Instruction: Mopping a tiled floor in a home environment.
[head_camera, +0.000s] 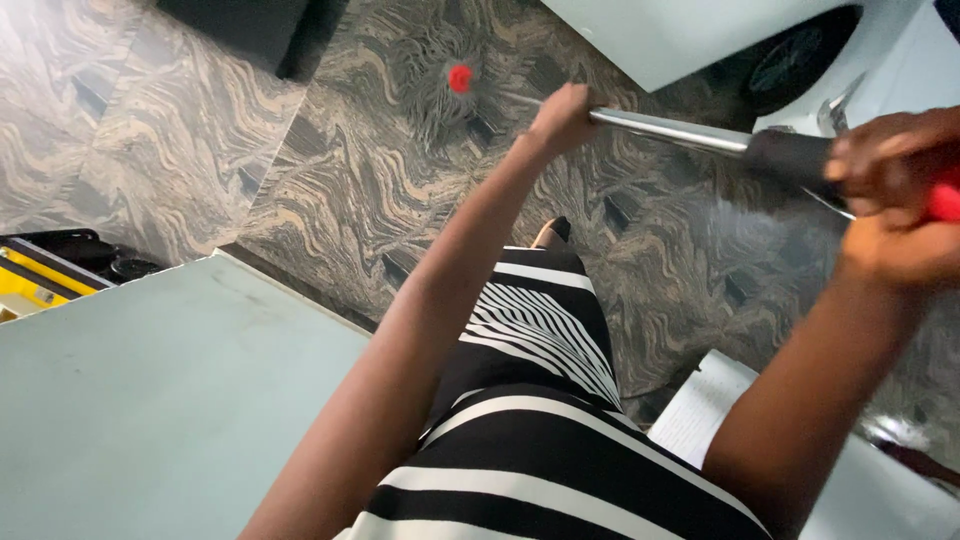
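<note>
Okay, both my hands are on the mop handle (680, 130), a shiny metal pole with a black sleeve toward its upper end. My left hand (563, 115) is wrapped tight around the metal part lower down the handle, arm stretched straight out. My right hand (895, 200) is clamped around the top end, just past the black sleeve, where a bit of red grip (943, 203) pokes out from my fingers. Both grips are fully closed on the handle, no gap visible.

The mop head (445, 85) sits at the far end of the handle, grey strands fanned out flat on the marbled floor (180, 120), with a red hub (460, 77) in the middle. The handle slants from that head up toward me.

Beside the handle's upper part stands a white appliance (690, 35) with a dark round door. Below the handle, my striped black-and-white skirt (540, 400) and one foot (552, 232) show. A pale green table (150, 400) lies well off from the mop head, near my left arm.
</note>
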